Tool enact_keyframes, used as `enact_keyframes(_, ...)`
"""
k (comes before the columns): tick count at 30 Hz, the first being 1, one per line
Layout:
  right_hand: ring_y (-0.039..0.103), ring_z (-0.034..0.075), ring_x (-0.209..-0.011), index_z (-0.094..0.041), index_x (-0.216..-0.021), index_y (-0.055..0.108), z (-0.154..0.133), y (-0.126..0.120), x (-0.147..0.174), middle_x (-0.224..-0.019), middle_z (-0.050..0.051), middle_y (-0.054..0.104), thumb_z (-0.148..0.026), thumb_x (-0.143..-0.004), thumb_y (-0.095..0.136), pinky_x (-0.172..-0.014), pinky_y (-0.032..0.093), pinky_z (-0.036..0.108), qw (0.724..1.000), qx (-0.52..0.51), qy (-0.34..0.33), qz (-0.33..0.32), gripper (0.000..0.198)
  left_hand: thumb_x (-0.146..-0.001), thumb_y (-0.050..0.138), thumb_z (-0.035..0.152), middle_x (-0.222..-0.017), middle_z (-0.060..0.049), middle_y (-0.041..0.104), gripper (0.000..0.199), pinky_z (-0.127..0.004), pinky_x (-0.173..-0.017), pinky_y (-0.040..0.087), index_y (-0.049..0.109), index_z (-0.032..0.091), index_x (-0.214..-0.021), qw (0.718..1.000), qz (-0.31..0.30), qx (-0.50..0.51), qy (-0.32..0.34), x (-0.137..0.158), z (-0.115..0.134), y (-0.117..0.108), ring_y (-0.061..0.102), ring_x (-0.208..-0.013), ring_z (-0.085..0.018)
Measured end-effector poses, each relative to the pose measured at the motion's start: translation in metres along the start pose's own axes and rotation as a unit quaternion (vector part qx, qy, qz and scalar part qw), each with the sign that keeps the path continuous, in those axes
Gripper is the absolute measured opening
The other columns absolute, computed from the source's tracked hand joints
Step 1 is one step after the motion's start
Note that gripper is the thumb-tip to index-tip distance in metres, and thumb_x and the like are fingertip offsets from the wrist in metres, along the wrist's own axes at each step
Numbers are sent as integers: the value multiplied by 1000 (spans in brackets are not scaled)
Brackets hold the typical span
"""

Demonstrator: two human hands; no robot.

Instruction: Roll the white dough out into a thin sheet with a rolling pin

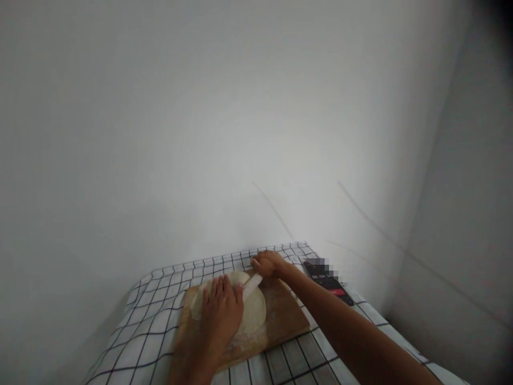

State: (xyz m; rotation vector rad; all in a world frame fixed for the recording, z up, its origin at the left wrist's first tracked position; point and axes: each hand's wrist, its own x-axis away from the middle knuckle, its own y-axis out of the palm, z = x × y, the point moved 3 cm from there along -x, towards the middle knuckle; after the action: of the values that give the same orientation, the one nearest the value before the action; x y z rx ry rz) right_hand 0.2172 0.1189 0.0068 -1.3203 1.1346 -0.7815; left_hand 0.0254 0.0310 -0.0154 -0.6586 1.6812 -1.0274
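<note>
A flat, pale sheet of dough [254, 313] lies on a wooden board [284, 318]. My right hand [267, 263] is closed around the far end of a light rolling pin [252, 285], which slants down to the left across the dough. My left hand [222, 307] rests flat on the left part of the dough, fingers stretched out and slightly apart. Its thumb is close to the pin's near end; whether they touch I cannot tell. Part of the dough is hidden beneath this hand.
A white cloth with dark grid lines [144, 326] covers the table. To the right of the board lies a phone [334, 286] with a timer on its screen. A pale wall [224, 133] rises behind the table, and another wall [465, 214] stands at the right.
</note>
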Motion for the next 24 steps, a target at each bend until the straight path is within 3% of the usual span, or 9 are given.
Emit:
enact_keyframes(2,69,28,-110,-21,-109,77,4,5,-3,-118,13,76,-40,-107,30,-92,50,39,1000,-6,2,2,51,-105,36,31,-139,-27,63,47,-65,-110,38,61,6,-136,999,1,-17,-34,-2,5,-2,55,-134,-41)
enact_keyframes(5,66,27,-117,-21,-114,75,7,9,4,-122,12,74,-36,-107,30,-99,46,38,1000,-16,0,20,48,-107,31,34,-142,-28,61,53,-63,-113,35,56,0,-139,999,7,-40,-33,-3,14,-8,52,-137,-39)
enact_keyframes(9,66,26,-116,-18,-115,75,8,6,29,-123,12,74,-31,-106,30,-102,45,37,998,-29,-6,47,48,-106,30,36,-146,-23,59,53,-63,-115,32,57,5,-141,999,14,-46,-18,1,19,-14,51,-140,-37)
enact_keyframes(12,64,24,-121,-18,-126,72,8,2,52,-131,10,72,-30,-106,29,-105,45,36,997,-39,-8,69,49,-105,33,36,-149,-22,57,54,-64,-116,31,55,5,-143,999,9,-34,-15,7,22,-15,48,-142,-37)
enact_keyframes(19,48,21,-143,-14,-138,65,4,-4,102,-147,9,62,-30,-107,23,-122,30,37,992,-58,-32,107,54,-102,38,37,-152,-24,52,59,-51,-116,41,53,-1,-145,998,53,7,15,33,35,-7,50,-142,-35)
enact_keyframes(24,47,25,-144,-17,-137,66,3,-4,102,-145,9,63,-31,-106,29,-122,32,43,994,-58,-11,90,50,-103,35,38,-151,-25,52,61,-51,-116,43,53,-2,-145,998,60,9,21,37,36,-2,51,-142,-35)
